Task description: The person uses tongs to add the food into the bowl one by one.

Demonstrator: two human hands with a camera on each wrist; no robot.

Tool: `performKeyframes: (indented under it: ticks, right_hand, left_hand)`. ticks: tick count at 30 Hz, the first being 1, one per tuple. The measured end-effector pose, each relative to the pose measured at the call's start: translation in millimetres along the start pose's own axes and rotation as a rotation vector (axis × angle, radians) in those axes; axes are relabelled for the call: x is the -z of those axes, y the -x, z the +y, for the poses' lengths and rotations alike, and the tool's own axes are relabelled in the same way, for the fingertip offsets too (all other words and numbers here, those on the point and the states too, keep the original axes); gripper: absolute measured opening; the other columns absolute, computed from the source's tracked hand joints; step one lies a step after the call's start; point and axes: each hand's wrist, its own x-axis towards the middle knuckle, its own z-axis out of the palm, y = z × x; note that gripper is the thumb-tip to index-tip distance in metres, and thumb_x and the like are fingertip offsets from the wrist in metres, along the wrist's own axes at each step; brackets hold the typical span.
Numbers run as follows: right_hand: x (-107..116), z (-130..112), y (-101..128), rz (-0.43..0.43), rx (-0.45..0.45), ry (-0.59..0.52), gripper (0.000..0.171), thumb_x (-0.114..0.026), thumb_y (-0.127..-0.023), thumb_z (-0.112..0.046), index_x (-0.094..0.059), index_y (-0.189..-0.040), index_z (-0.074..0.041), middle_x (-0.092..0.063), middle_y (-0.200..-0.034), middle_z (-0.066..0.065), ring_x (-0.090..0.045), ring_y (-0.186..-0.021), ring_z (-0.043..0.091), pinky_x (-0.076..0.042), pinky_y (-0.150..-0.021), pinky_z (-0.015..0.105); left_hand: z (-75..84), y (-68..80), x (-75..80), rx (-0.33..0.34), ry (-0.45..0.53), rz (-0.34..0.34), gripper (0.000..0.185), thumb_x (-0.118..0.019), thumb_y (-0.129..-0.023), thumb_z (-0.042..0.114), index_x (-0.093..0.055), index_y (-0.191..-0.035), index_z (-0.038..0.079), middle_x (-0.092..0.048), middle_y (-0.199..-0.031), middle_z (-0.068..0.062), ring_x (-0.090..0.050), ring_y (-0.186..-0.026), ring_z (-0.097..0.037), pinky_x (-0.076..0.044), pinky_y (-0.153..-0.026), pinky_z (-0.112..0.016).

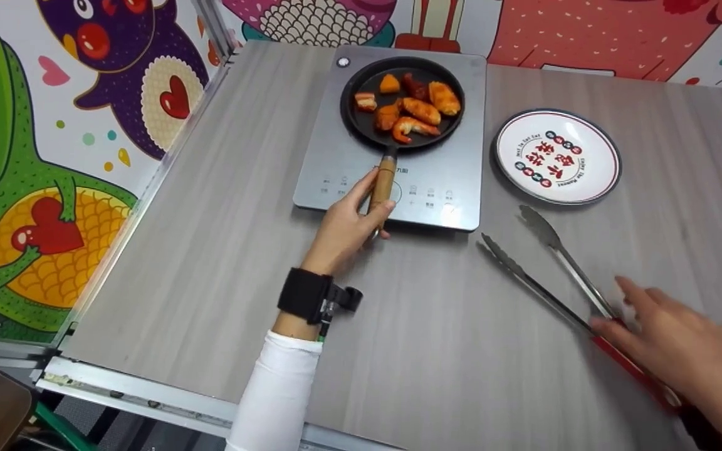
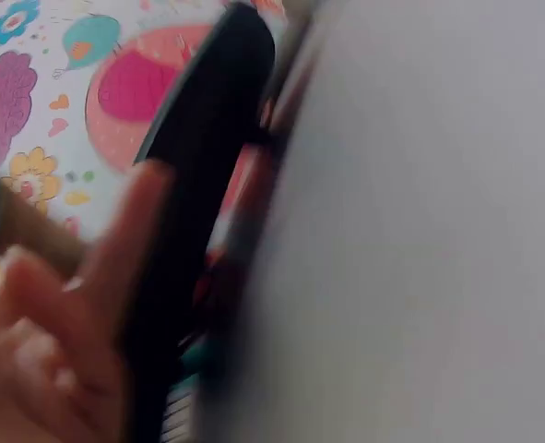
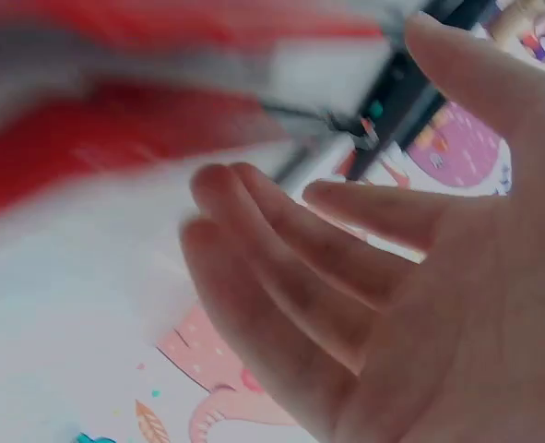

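Note:
My left hand (image 1: 348, 228) grips the wooden handle of a small black frying pan (image 1: 350, 122); in the left wrist view that handle (image 2: 34, 226) shows beside the blurred fingers. The pan rests on a silver induction hob (image 1: 328, 164) and holds several browned food pieces, including a shrimp (image 1: 416, 127). At the lower right, my right hand (image 1: 680, 338) is over the red handles of metal tongs (image 1: 555, 300), which lie spread on the table. From the right wrist, the fingers (image 3: 263, 268) look loosely extended, with the blurred red handle (image 3: 161, 134) beside them and not enclosed.
A white plate (image 1: 596, 141) with red lettering and a dark rim stands right of the hob. Cartoon-printed walls (image 1: 104, 81) border the left and back of the grey wood-grain table (image 1: 210, 263). A metal frame edge (image 1: 141, 398) runs along the front left.

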Motion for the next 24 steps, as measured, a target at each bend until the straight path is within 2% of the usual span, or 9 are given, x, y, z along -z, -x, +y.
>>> performKeyframes:
  ticks: [2, 4, 5, 7, 10, 13, 15, 19, 24]
  right_hand:
    - [8.5, -6.8, -9.4, 0.061, 0.000, -0.031, 0.079, -0.051, -0.079, -0.061, -0.039, -0.131, -0.002, -0.052, -0.107, 0.024, -0.053, -0.087, 0.042, -0.041, -0.052, 0.057]
    - [14.1, -18.4, -22.7, 0.129, 0.007, -0.074, 0.075, -0.050, -0.082, -0.056, -0.036, -0.135, -0.004, -0.048, -0.116, 0.025, -0.048, -0.098, 0.044, -0.039, -0.061, 0.062]
    - [15.1, -25.2, -30.8, 0.170, 0.022, -0.093, 0.073, -0.050, -0.084, -0.054, -0.035, -0.136, -0.005, -0.046, -0.121, 0.025, -0.045, -0.104, 0.044, -0.038, -0.067, 0.064]
    - [14.0, -40.9, -50.3, 0.229, 0.047, -0.130, 0.071, -0.049, -0.086, -0.051, -0.033, -0.137, -0.005, -0.039, -0.130, 0.024, -0.039, -0.112, 0.045, -0.034, -0.079, 0.065]
    - [10.5, -63.7, -81.7, 0.248, 0.063, -0.175, 0.073, -0.045, -0.087, -0.052, -0.027, -0.140, -0.006, -0.027, -0.140, 0.021, -0.030, -0.122, 0.044, -0.027, -0.091, 0.062]
    - [7.8, -82.5, -109.0, 0.239, 0.061, -0.174, 0.075, -0.039, -0.088, -0.055, -0.020, -0.142, -0.006, -0.013, -0.146, 0.019, -0.019, -0.128, 0.042, -0.020, -0.097, 0.061]
    - [5.0, -92.6, -120.9, 0.233, 0.052, -0.163, 0.075, -0.034, -0.089, -0.056, -0.016, -0.143, -0.007, -0.005, -0.148, 0.016, -0.010, -0.132, 0.038, -0.016, -0.100, 0.060]
    - [-1.5, -104.8, -130.6, 0.211, 0.029, -0.135, 0.075, -0.026, -0.090, -0.057, -0.009, -0.144, -0.009, 0.007, -0.148, 0.010, 0.002, -0.134, 0.033, -0.010, -0.101, 0.061]
    - [-11.5, -110.3, -128.6, 0.207, 0.015, -0.106, 0.076, -0.025, -0.090, -0.058, -0.008, -0.144, -0.009, 0.007, -0.148, 0.010, 0.004, -0.134, 0.032, -0.009, -0.102, 0.060]
  left_hand:
    - [7.6, -2.8, 5.9, 0.001, -0.289, 0.037, 0.072, -0.044, -0.080, 0.064, -0.027, -0.141, 0.028, -0.048, -0.129, -0.003, -0.059, -0.097, -0.022, -0.050, -0.070, -0.036]
    - [20.3, -5.1, 9.4, -0.025, -0.531, 0.123, 0.073, -0.041, -0.081, 0.066, -0.033, -0.139, 0.022, -0.048, -0.129, -0.004, -0.053, -0.107, -0.023, -0.049, -0.077, -0.038]
    - [26.7, -6.4, 9.4, -0.051, -0.614, 0.184, 0.072, -0.041, -0.082, 0.063, -0.037, -0.137, 0.018, -0.042, -0.134, -0.005, -0.048, -0.112, -0.023, -0.047, -0.080, -0.039]
    - [39.3, -10.0, 3.6, -0.096, -0.716, 0.286, 0.067, -0.043, -0.085, 0.057, -0.041, -0.134, 0.012, -0.041, -0.134, -0.007, -0.047, -0.111, -0.025, -0.047, -0.079, -0.039]
    - [54.1, -17.9, -17.9, -0.135, -0.819, 0.319, 0.065, -0.039, -0.088, 0.055, -0.035, -0.137, 0.013, -0.027, -0.143, -0.008, -0.030, -0.125, -0.026, -0.035, -0.097, -0.043]
    - [62.5, -25.5, -47.8, -0.122, -0.934, 0.237, 0.070, -0.025, -0.088, 0.061, -0.017, -0.144, 0.020, -0.005, -0.149, -0.006, -0.003, -0.135, -0.028, -0.009, -0.107, -0.049]
    - [62.9, -28.8, -65.5, -0.118, -0.989, 0.199, 0.070, -0.017, -0.088, 0.063, -0.008, -0.145, 0.023, 0.004, -0.149, -0.004, 0.008, -0.134, -0.028, 0.000, -0.106, -0.052]
    - [56.4, -31.3, -85.5, -0.090, -1.043, 0.180, 0.069, -0.011, -0.087, 0.063, -0.004, -0.144, 0.026, 0.006, -0.149, -0.002, 0.013, -0.133, -0.030, 0.002, -0.104, -0.057]
    - [47.4, -31.6, -91.0, -0.057, -1.060, 0.158, 0.068, -0.011, -0.087, 0.064, -0.006, -0.144, 0.027, 0.003, -0.149, -0.002, 0.010, -0.134, -0.030, 0.004, -0.102, -0.059]
